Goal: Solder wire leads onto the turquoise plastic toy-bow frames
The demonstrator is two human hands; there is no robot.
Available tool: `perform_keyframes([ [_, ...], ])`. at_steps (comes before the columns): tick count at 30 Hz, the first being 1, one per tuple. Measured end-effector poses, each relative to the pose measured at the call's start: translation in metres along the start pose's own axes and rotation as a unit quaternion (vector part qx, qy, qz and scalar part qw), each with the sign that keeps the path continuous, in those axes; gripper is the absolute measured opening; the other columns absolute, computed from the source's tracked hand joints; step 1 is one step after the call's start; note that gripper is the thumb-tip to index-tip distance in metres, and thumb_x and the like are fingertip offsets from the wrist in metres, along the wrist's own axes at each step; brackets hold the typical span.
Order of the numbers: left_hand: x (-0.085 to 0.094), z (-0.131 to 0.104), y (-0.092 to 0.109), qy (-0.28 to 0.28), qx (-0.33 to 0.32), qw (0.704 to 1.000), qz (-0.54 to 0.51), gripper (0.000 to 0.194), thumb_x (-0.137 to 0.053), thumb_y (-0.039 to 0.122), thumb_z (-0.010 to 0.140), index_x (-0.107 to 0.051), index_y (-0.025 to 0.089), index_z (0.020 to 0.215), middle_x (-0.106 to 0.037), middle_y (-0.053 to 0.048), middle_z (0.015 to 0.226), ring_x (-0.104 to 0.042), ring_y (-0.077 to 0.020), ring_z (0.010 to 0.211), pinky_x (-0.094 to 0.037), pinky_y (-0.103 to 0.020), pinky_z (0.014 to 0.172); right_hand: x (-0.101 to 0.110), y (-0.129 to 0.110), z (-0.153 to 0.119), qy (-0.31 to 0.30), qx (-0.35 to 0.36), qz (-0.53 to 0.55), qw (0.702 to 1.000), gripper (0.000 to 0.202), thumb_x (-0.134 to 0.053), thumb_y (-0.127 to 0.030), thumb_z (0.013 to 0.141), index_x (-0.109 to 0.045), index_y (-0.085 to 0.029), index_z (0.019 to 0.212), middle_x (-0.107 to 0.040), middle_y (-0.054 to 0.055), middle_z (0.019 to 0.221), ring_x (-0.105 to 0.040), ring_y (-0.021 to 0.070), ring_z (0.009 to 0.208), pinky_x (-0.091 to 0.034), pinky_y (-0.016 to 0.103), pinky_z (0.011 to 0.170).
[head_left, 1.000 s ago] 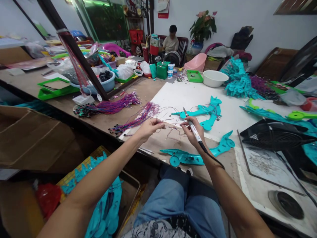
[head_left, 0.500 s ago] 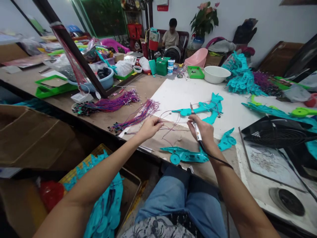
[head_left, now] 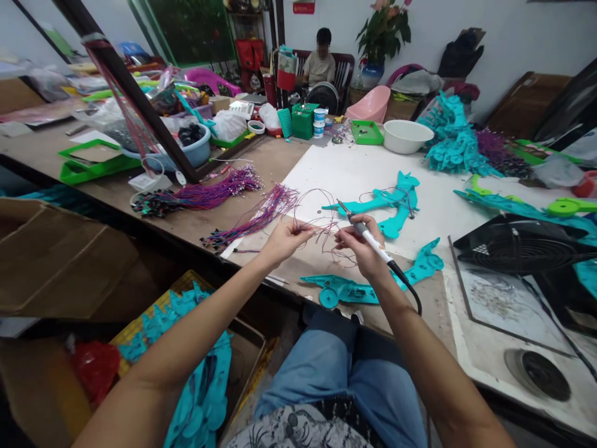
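Observation:
My left hand [head_left: 285, 241] pinches thin red and dark wires [head_left: 321, 229] just above the table's near edge. My right hand [head_left: 366, 246] is closed around a white soldering iron [head_left: 373, 241], its metal tip pointing up and left and its black cord trailing over the forearm. The right fingertips also touch the wires, close to the left hand. Below the hands lies a turquoise plastic part [head_left: 336, 291], partly behind my right wrist. Beyond them rests another turquoise assembly [head_left: 396, 199] with wires across it. Bundles of purple and red wires [head_left: 275, 208] lie left of my hands.
To the right stand a black fan [head_left: 513, 246] and a board with residue [head_left: 499, 305]. A white basin [head_left: 408, 137] and a turquoise pile [head_left: 450, 143] are at the back. A slanted dark post [head_left: 153, 118] rises at left. A person [head_left: 319, 65] sits across the table.
My right hand has moved left towards my left hand and the wires. The soldering iron has tilted, its tip now further left. My left hand has shifted slightly to the right.

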State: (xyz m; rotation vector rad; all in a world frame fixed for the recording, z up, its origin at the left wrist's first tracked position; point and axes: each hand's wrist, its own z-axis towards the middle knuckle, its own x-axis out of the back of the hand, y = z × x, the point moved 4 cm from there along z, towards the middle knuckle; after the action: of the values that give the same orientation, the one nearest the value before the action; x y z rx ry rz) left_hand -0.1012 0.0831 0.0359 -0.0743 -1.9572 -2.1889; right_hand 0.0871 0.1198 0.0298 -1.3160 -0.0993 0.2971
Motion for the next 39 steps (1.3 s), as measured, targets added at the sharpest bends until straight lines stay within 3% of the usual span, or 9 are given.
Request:
perform_keyframes([
  [4, 0.003, -0.003, 0.011, 0.104, -0.053, 0.992, 0.049, 0.028, -0.063, 0.040, 0.079, -0.068, 0.014, 0.071, -0.063, -0.002, 0.063, -0.053, -0.0126, 0.062, -0.040, -0.025, 0.061, -0.007, 0.000, 0.000, -0.023, 0.018, -0.031, 0.999, 0.035, -0.066, -0.030, 0.077, -0.047, -0.026, 0.106, -0.063, -0.006, 0.074, -0.058, 0.0095, 0.051, -0.051, 0.022, 0.046],
  [7, -0.004, -0.002, 0.021, 0.074, -0.053, 0.995, 0.028, 0.042, -0.054, 0.047, 0.086, -0.064, 0.014, 0.063, -0.057, -0.001, 0.056, -0.046, -0.0099, 0.052, -0.037, -0.025, 0.054, -0.010, -0.001, 0.000, -0.040, 0.032, -0.070, 0.996, 0.032, -0.060, -0.025, 0.079, -0.047, -0.026, 0.109, -0.060, -0.007, 0.072, -0.050, 0.0066, 0.045, -0.043, 0.018, 0.040],
  [12, -0.016, 0.004, 0.023, 0.001, -0.048, 0.999, 0.024, 0.031, -0.070, 0.039, 0.073, -0.071, 0.013, 0.090, -0.060, 0.001, 0.062, -0.048, -0.0101, 0.055, -0.037, -0.023, 0.053, -0.014, -0.004, 0.001, -0.059, 0.051, -0.101, 0.992, 0.034, -0.057, -0.020, 0.078, -0.047, -0.026, 0.110, -0.059, -0.007, 0.073, -0.051, 0.0071, 0.049, -0.043, 0.019, 0.045],
  [16, -0.020, 0.006, 0.020, 0.072, -0.081, 0.991, 0.076, 0.013, -0.072, 0.027, 0.069, -0.070, 0.014, 0.072, -0.062, -0.001, 0.067, -0.053, -0.0117, 0.063, -0.041, -0.023, 0.059, -0.017, -0.003, 0.001, -0.049, 0.056, -0.111, 0.991, 0.037, -0.057, -0.019, 0.076, -0.046, -0.027, 0.111, -0.059, -0.006, 0.073, -0.053, 0.0084, 0.052, -0.044, 0.020, 0.048],
  [21, -0.015, 0.004, 0.019, 0.131, -0.092, 0.987, 0.006, 0.015, -0.064, 0.030, 0.078, -0.067, 0.015, 0.074, -0.063, 0.000, 0.066, -0.055, -0.0123, 0.064, -0.043, -0.025, 0.062, -0.017, 0.003, -0.003, -0.035, 0.042, -0.167, 0.984, 0.036, -0.054, -0.016, 0.073, -0.049, -0.025, 0.107, -0.056, -0.007, 0.069, -0.049, 0.0078, 0.049, -0.041, 0.019, 0.047],
  [25, -0.009, 0.004, 0.018, 0.110, -0.096, 0.989, 0.036, 0.018, -0.063, 0.032, 0.080, -0.066, 0.015, 0.074, -0.066, -0.001, 0.068, -0.054, -0.0117, 0.062, -0.042, -0.024, 0.061, -0.008, 0.003, -0.004, 0.005, 0.041, -0.183, 0.982, 0.038, -0.056, -0.017, 0.071, -0.051, -0.025, 0.108, -0.057, -0.006, 0.071, -0.052, 0.0084, 0.052, -0.042, 0.020, 0.049],
  [30, -0.023, -0.001, 0.013, -0.027, -0.080, 0.995, 0.046, 0.018, -0.057, 0.031, 0.084, -0.063, 0.016, 0.078, -0.068, -0.003, 0.073, -0.057, -0.0120, 0.065, -0.044, -0.023, 0.063, -0.005, 0.000, -0.005, 0.028, 0.032, -0.124, 0.991, 0.035, -0.057, -0.021, 0.075, -0.048, -0.027, 0.109, -0.056, -0.007, 0.069, -0.053, 0.0099, 0.050, -0.042, 0.021, 0.047],
  [35, -0.005, 0.002, 0.017, 0.087, -0.069, 0.991, 0.073, 0.014, -0.060, 0.028, 0.081, -0.059, 0.017, 0.073, -0.060, 0.001, 0.059, -0.055, -0.0113, 0.058, -0.042, -0.023, 0.060, 0.008, -0.010, -0.002, 0.052, 0.075, -0.264, 0.960, 0.026, -0.058, -0.018, 0.074, -0.056, -0.026, 0.099, -0.055, -0.006, 0.064, -0.052, 0.0117, 0.052, -0.041, 0.025, 0.054],
  [39, 0.003, 0.010, 0.029, 0.039, -0.072, 0.996, 0.033, 0.017, -0.063, 0.032, 0.081, -0.060, 0.016, 0.073, -0.061, 0.001, 0.058, -0.053, -0.0105, 0.054, -0.040, -0.023, 0.055, 0.012, -0.005, 0.006, 0.030, 0.079, -0.297, 0.951, 0.030, -0.068, -0.028, 0.074, -0.055, -0.026, 0.101, -0.066, -0.002, 0.078, -0.053, 0.0124, 0.055, -0.042, 0.026, 0.058],
])
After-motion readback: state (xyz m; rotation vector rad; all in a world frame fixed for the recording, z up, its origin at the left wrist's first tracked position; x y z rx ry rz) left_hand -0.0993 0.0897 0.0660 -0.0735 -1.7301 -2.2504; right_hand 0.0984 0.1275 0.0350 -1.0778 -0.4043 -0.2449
